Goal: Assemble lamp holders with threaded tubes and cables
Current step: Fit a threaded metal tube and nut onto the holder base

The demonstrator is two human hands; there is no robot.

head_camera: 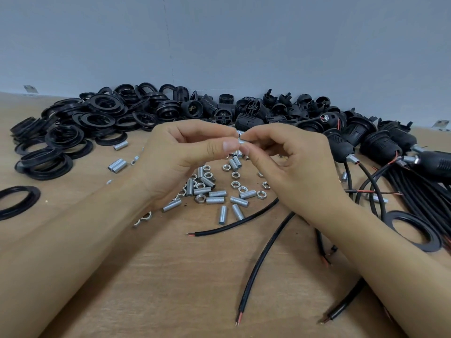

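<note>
My left hand [180, 152] and my right hand [288, 162] meet above the table, fingertips together. Between them they pinch a small silver threaded tube [241, 140]; a nut seems to sit at its top end, mostly hidden by the fingers. Below the hands lies a scatter of several threaded tubes [214, 200] and hex nuts [235, 184]. Black cables [263, 254] with red stripped ends run across the table toward me. Black lamp holder bodies [251, 111] are heaped at the back.
A big pile of black threaded rings [73, 128] fills the back left. One ring [17, 201] lies at the left edge, another [415, 230] at the right. Assembled holders with cables [380, 145] are stacked at the right. A grey wall stands behind.
</note>
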